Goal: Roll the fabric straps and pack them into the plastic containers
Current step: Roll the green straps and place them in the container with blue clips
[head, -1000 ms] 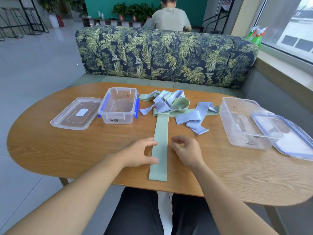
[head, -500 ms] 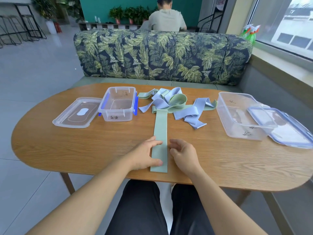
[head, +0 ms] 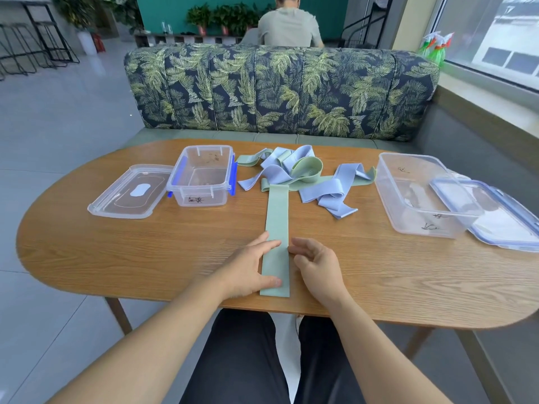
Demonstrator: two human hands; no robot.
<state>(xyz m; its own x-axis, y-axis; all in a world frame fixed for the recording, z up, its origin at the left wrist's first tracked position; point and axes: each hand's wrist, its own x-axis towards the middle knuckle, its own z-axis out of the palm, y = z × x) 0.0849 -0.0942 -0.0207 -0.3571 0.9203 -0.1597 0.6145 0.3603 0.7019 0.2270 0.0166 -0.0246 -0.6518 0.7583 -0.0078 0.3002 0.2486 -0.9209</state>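
At the near edge of the table [head: 116, 252], the green strap [head: 276, 217] lies pressed under the flat left hand [head: 248, 269], the right hand [head: 318, 266] loosely curled and empty beside it; the roll should probably start tight and square.

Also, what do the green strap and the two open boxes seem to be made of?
Green strap: probably soft woven or elastic fabric, matte; it lies limp and flat. Small box and large box: clear glossy rigid plastic; the table shows through them.
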